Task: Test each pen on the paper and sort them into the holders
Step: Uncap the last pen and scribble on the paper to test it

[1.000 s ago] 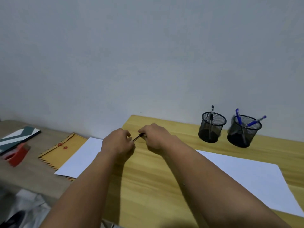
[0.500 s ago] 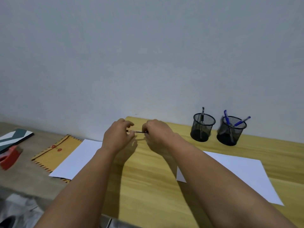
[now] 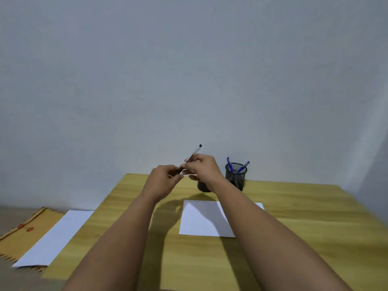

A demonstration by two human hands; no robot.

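My right hand grips a clear pen with a black end, tilted up toward the wall. My left hand pinches the pen's lower end, probably its cap; which part is hidden by the fingers. Both hands hover above the back of the wooden table. A white sheet of paper lies under them, partly covered by my right forearm. Behind my right hand stand two black mesh holders: the right one has blue pens in it, the left one is mostly hidden.
A second white sheet overhangs the table's left edge onto a lower grey surface. A brown envelope with red fasteners lies beside it at far left. A plain wall stands right behind the table.
Both hands rose and shifted right toward the holders. The pen swung from level to tilted up. The view tilted upward, so the table sits lower in frame.
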